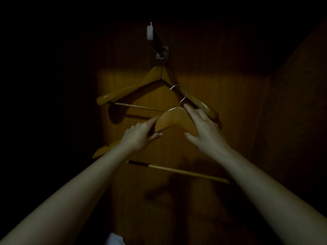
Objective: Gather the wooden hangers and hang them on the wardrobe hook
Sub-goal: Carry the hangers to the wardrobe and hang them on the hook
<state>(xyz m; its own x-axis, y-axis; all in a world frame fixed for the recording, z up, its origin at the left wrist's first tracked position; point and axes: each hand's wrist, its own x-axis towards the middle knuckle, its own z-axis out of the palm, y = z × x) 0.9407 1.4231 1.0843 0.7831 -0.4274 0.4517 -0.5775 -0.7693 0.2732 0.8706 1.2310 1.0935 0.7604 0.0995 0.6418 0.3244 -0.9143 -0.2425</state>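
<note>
- The wooden hanger in hand is held up near the middle of the view, in front of the wardrobe's back panel. Its peak points to 12 o'clock.
- Its metal hook stands up from the peak and curls over toward 10 o'clock. It crosses in front of the other hanger's right arm, and I cannot tell if the two touch.
- The left hand grips the hanger's left shoulder, at 8 o'clock from the peak. Its fingers lie along the top edge and the thumb is tucked under the lower edge.
- The right hand grips the right shoulder, at 4 o'clock from the peak. The forefinger reaches up to the base of the metal hook and the thumb is spread beneath the wood.
- The hanger's lower bar runs below both wrists, slanting down toward 4 o'clock, with a dark band at its left end. The hanger's left tip shows outside the left forearm, at 8 o'clock.
- A second wooden hanger hangs at 11 o'clock from the first. Its wire is looped over the wardrobe hook, it sits tilted with the right arm lower, and its own bar is lit on the left.
- A small white tag sits at 11 o'clock from the wardrobe hook, joined to it by a dark strip.
- A scrap of white cloth shows at the bottom edge, at 6 o'clock.
- Light falls only on the middle of the panel; the rest is too dark to make out.
</note>
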